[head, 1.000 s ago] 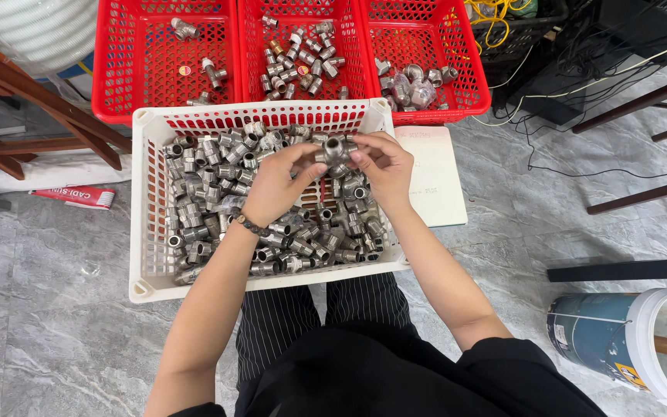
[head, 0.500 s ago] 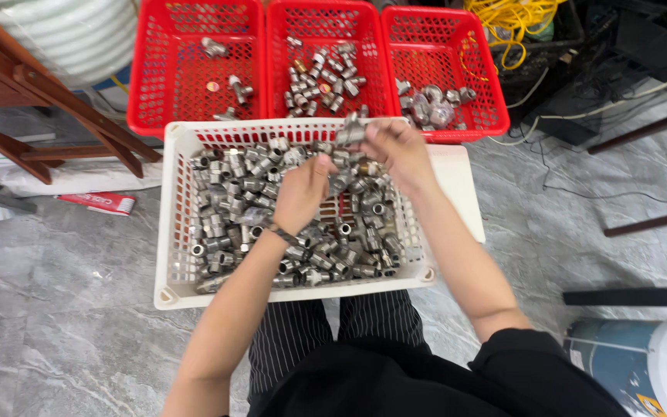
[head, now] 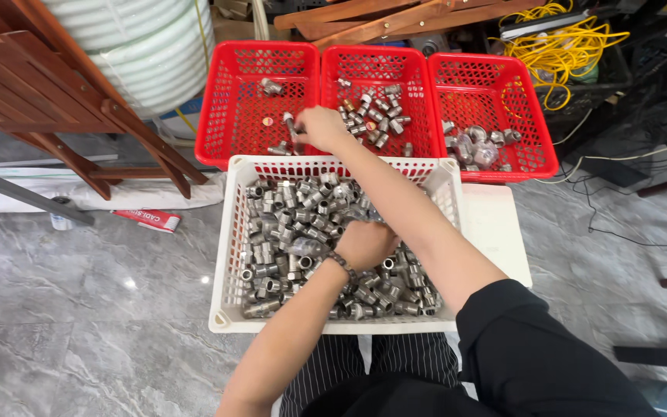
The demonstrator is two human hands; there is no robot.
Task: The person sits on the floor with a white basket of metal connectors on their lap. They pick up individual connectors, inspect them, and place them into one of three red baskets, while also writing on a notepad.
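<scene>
A white plastic basket [head: 224, 307] in front of me is filled with several silver metal pipe fittings [head: 278, 232]. My left hand [head: 364, 244], with a bracelet at the wrist, lies knuckles up on the pile, fingers curled around a fitting. My right hand [head: 319, 128] reaches over the basket's far rim to the left red basket [head: 229, 116] and pinches a small metal fitting [head: 289, 123] above it. The middle red basket [head: 412, 77] and the right red basket [head: 520, 86] each hold several fittings.
The white basket rests on a white board [head: 497, 232] over my lap. A wooden frame [head: 55, 100] and a coil of white hose [head: 148, 46] stand at the left, a tangle of yellow cable [head: 561, 38] at the back right. A red and white tube [head: 148, 220] lies on the grey floor.
My right hand left the white basket and moved forward and left to the left red basket with a fitting. My left hand stayed in the pile. The camera tilted up.
</scene>
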